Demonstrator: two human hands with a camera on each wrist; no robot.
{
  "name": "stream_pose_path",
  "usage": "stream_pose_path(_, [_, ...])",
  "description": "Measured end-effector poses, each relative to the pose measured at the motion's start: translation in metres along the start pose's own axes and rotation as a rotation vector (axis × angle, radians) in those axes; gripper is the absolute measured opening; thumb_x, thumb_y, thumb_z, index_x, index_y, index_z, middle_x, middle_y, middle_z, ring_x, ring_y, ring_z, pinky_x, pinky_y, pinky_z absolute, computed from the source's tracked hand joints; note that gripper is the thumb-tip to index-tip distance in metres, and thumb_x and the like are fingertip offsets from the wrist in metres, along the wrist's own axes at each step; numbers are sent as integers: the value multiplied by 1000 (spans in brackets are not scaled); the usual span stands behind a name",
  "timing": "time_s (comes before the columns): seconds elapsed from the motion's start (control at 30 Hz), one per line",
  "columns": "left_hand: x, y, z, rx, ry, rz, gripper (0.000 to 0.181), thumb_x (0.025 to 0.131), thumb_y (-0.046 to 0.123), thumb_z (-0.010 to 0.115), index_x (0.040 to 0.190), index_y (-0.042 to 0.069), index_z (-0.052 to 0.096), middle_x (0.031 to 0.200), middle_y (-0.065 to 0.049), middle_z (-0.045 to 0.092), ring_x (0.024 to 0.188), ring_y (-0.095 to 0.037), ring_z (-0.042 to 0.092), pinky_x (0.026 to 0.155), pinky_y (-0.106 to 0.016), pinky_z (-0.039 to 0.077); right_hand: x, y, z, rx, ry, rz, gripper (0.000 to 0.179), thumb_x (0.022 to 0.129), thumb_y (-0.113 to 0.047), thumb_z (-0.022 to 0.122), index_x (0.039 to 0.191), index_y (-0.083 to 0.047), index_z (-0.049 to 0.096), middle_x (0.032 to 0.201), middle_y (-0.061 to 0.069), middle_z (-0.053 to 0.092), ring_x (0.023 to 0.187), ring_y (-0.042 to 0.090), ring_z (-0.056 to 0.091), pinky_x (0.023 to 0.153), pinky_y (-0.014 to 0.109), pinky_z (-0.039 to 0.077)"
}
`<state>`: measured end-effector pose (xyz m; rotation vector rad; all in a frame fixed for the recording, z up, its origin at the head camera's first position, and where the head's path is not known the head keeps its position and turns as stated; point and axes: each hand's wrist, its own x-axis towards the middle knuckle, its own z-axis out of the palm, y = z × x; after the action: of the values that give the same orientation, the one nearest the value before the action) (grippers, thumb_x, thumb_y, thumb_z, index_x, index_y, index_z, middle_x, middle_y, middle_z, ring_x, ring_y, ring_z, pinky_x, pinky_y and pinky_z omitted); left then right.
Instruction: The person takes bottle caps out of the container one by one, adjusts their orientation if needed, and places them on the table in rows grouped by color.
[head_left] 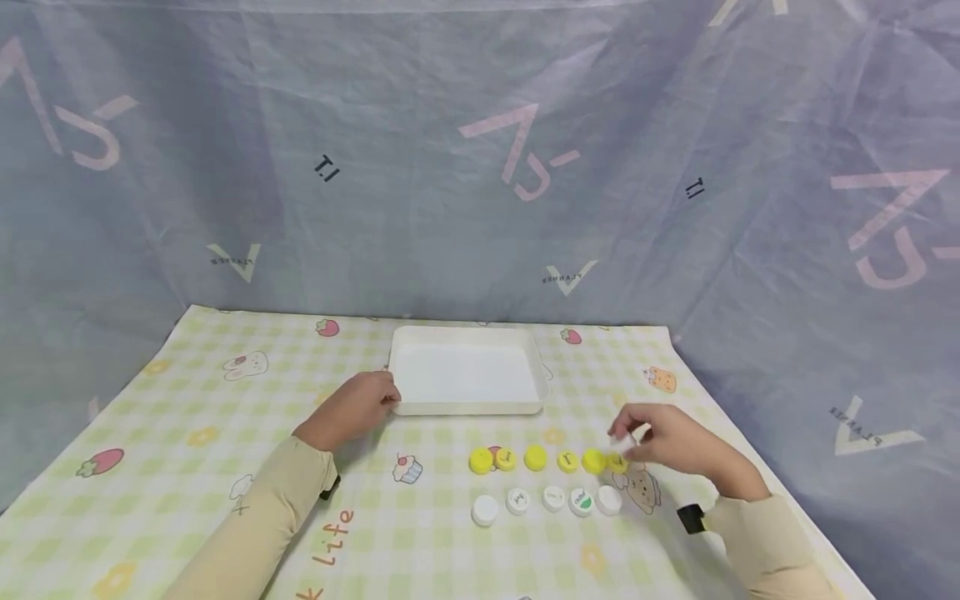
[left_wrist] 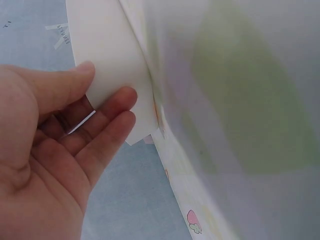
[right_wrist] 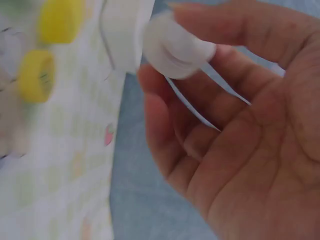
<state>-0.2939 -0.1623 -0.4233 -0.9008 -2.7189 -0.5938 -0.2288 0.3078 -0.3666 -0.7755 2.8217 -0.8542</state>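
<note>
My left hand (head_left: pixel 362 402) holds the white tray (head_left: pixel 468 409) at its near left corner. In the left wrist view, its thumb and fingers (left_wrist: pixel 120 100) lie against the tray's pale wall. Above the right end of a row of yellow bottle caps (head_left: pixel 536 457), my right hand (head_left: pixel 660 435) pinches a white bottle cap (right_wrist: pixel 175 47) between thumb and fingers, off the table. Several white bottle caps (head_left: pixel 553 497) lie in a second row nearer to me, one with a green patch. Some caps carry dark markings.
A checked, cartoon-printed cloth (head_left: pixel 247 433) covers the table. Behind it and along the right side hangs a blue-grey curtain (head_left: pixel 420 208). The tray's raised walls surround a bare white floor, beyond the cap rows.
</note>
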Motion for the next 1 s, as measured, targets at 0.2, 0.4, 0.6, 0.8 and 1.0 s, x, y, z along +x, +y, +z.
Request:
stream_pose_path(0.2, [-2,-3,2,35,12,27,36,93,0,66,62,14,53,66,7,35,63,-8,29,68,-30,36,-20,13,13,56,-136,46,29,72,4,76,90,-14,62,95,0,61,88,16,52,69,28,45])
stream_pose_path(0.4, [-3,-2,3,33,19,41,44,93,0,64,61,19,41,66,7,32,63,-8,27,67,-30,34,-26,16,23,195,-249,130,31,68,9,73,91,-4,57,93,10,53,82,21,43,63,30,37])
stream_pose_path(0.6, [-8,0,1,32,10,33,35,93,0,65,63,15,54,67,7,36,63,-8,30,66,-29,35,-24,21,33,251,-316,110,32,68,14,71,90,1,53,89,11,51,72,13,36,60,29,31])
stream_pose_path(0.8, [-7,0,1,37,8,32,30,93,1,66,65,10,59,67,7,37,63,-8,30,66,-28,35,-23,22,36,257,-321,121,31,69,15,72,89,3,51,89,10,50,69,13,33,58,29,28])
stream_pose_path(1.0, [-7,-1,3,35,10,17,38,93,1,65,61,15,51,67,6,34,64,-9,28,64,-28,32,-21,26,36,260,-325,85,31,71,11,76,88,2,52,91,10,51,71,12,36,59,28,31])
